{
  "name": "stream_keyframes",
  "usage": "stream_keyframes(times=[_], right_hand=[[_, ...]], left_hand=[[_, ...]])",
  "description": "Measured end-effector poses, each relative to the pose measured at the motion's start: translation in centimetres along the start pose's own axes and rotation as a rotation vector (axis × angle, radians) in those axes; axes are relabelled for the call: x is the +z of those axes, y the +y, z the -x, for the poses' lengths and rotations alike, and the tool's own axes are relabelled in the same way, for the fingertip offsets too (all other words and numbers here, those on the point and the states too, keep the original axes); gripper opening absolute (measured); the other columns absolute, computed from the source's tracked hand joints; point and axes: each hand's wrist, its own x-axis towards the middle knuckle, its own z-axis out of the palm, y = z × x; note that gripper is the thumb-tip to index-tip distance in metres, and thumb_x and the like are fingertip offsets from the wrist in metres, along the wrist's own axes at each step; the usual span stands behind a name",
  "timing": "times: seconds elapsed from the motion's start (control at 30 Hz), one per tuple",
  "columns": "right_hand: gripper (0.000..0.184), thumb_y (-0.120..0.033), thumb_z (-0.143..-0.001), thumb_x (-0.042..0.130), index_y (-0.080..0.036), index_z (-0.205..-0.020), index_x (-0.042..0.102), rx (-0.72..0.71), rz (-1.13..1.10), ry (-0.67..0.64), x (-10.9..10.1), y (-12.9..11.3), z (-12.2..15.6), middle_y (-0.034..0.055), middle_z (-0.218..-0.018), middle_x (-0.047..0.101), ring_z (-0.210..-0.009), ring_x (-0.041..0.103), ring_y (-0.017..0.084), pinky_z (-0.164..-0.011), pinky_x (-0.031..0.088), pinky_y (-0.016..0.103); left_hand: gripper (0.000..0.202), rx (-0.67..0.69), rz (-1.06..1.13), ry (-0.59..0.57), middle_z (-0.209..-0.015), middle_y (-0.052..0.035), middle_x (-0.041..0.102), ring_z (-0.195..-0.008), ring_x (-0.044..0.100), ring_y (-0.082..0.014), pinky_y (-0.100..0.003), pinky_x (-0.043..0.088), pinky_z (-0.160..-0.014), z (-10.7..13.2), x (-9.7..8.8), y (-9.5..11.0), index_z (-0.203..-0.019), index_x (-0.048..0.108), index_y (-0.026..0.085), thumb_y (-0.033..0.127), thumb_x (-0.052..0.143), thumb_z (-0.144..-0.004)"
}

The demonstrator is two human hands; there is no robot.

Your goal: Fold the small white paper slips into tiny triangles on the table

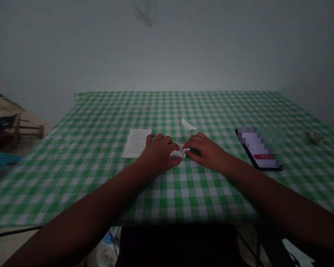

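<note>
Fingers [173, 147] of the left hand [160, 152] are nearly closed, pinching a small creased paper [176, 152] between thumb and forefinger. Those of the right hand [206, 150] curl in from three o'clock, thumb and forefinger drawn close on the paper's other end — only a narrow gap shows behind their tips. So the paper sits between the two hands, low over the tabletop [211, 196], which is checked green and white.

Taking the paper as the clock's centre, a printed page [136, 144] lies flat near nine o'clock, its right edge partly hidden by the left hand. At one o'clock, just beyond the fingers, rests a printed scrap [188, 124]. Well apart at three o'clock lies a phone [263, 163] — screen lit, much of it pixelated.
</note>
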Motion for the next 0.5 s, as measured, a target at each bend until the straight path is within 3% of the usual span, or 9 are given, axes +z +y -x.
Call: stream_keyframes(times=[0.17,0.33,0.5], right_hand=[[0.008,-0.024,-0.091,0.061,-0.018,-0.096,0.064,0.019,0.049,0.107,0.8,0.5,-0.4,0.0091,-0.093,0.067,-0.093,0.058,0.025,-0.089,0.046,0.042],[0.009,-0.019,-0.091,0.058,-0.017,-0.092,0.067,-0.025,0.077,0.068,0.9,0.4,-0.6,0.0097,-0.097,0.067,-0.096,0.057,0.025,-0.091,0.046,0.042],[0.019,-0.022,-0.093,0.057,-0.018,-0.102,0.073,-0.031,0.113,0.043,0.4,0.3,-0.3,0.0112,-0.11,0.068,-0.106,0.057,0.026,-0.096,0.044,0.046]], left_hand=[[0.03,-0.056,-0.051,0.037,-0.105,-0.0051,0.067,-0.109,0.054,-0.03,-0.055,0.031,-0.101,-0.1,0.3,0.1,-0.108,0.072,0.028,0.047,0.064,-0.088],[0.028,-0.071,-0.053,0.023,-0.106,-0.0045,0.067,-0.108,0.055,-0.029,-0.053,0.032,-0.1,-0.3,0.5,-0.3,-0.107,0.072,0.029,0.049,0.063,-0.089],[0.027,-0.084,-0.038,0.026,-0.109,-0.0034,0.067,-0.111,0.055,-0.0282,-0.051,0.032,-0.102,-0.4,0.4,-0.9,-0.109,0.072,0.03,0.048,0.063,-0.09]])
